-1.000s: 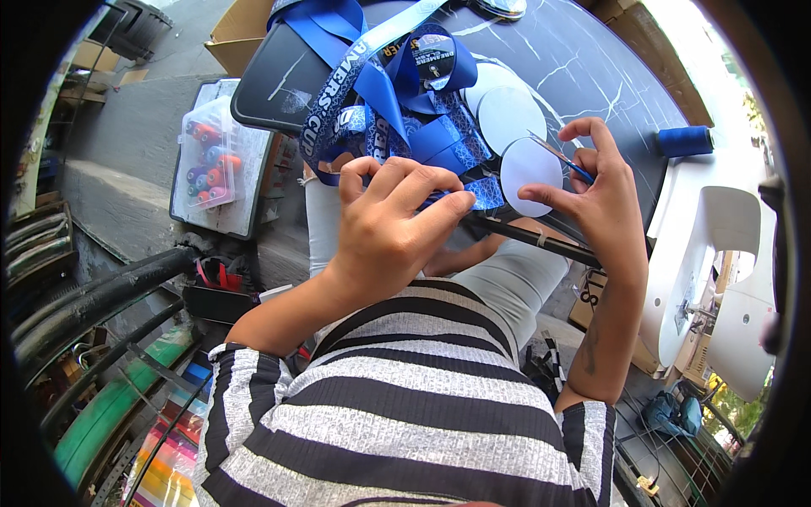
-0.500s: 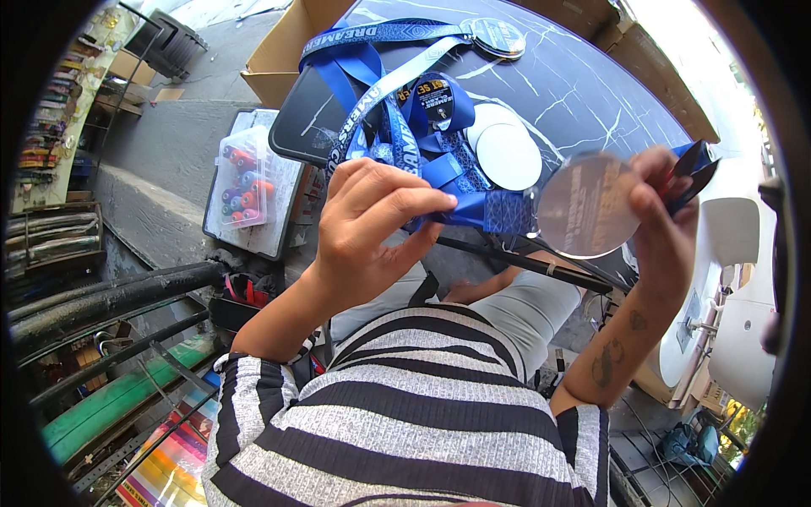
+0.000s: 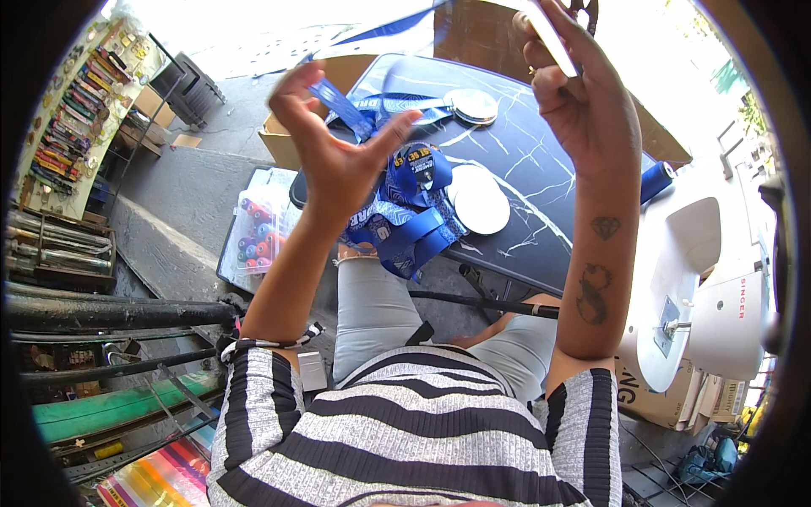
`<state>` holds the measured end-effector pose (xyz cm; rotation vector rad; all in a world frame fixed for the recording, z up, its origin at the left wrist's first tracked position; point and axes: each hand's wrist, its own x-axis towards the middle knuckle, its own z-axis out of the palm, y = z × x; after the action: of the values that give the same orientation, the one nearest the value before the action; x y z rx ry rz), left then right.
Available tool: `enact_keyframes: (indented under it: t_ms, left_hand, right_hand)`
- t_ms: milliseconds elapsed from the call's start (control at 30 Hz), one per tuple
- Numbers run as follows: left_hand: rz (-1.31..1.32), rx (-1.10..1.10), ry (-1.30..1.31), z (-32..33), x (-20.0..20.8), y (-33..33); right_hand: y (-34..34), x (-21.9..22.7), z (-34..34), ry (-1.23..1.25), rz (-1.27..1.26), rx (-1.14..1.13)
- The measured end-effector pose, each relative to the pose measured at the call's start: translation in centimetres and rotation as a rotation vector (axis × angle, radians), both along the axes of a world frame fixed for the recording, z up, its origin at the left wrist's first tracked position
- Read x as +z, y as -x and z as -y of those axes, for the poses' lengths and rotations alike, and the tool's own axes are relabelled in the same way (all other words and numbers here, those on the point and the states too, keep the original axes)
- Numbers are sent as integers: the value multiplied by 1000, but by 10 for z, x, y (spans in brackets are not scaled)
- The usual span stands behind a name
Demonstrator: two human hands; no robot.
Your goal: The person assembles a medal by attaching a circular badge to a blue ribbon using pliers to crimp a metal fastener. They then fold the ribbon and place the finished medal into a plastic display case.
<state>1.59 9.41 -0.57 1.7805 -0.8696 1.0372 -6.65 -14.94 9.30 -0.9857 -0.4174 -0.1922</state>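
My left hand (image 3: 334, 152) is raised over the table's left side, thumb and fingers spread apart. A blue ribbon (image 3: 345, 110) passes close by its fingers, and I see no grip on it. My right hand (image 3: 583, 93) is lifted higher, closed on a round medal (image 3: 553, 38) seen nearly edge-on. A small dark tool with pointed jaws (image 3: 583, 13) shows at the same hand, partly cut off by the picture's edge. Between my hands lies a heap of blue printed ribbons (image 3: 414, 241) with a black-faced medal (image 3: 422, 165). White discs (image 3: 481, 200) lie beside it.
Farther back on the dark marbled table (image 3: 541, 182) lie more round medals (image 3: 475, 106). A clear box of thread spools (image 3: 260, 232) stands left. A white sewing machine (image 3: 676, 279) and a blue thread cone (image 3: 656, 180) are at the right. Cardboard boxes (image 3: 481, 51) stand behind.
Both hands have risen and moved away from me; the right one carries the medal, now turned edge-on. My left hand has let go of the ribbon and spread. A blurred blue ribbon now swings at the top.
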Motion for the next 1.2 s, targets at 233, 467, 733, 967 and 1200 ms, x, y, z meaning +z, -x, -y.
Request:
enact_keyframes:
  t_ms: [233, 467, 733, 967, 1200]
  left_hand:
    - [71, 88, -96, -49, 33, -90]
    - [-709, -654, 287, -109, 63, -110]
    - [-993, 34, -558, -100, 42, -161]
    - [-280, -517, -548, 29, -40, -68]
    - [-269, -361, -668, 51, -66, -55]
  right_hand:
    - [0, -10, 29, -12, -25, 21]
    - [-22, -55, 51, 246, -174, -193]
    - [-79, -107, 63, 651, -384, -539]
    - [-103, -147, 73, 541, -611, -551]
    - [-108, -176, 82, 933, -519, -801]
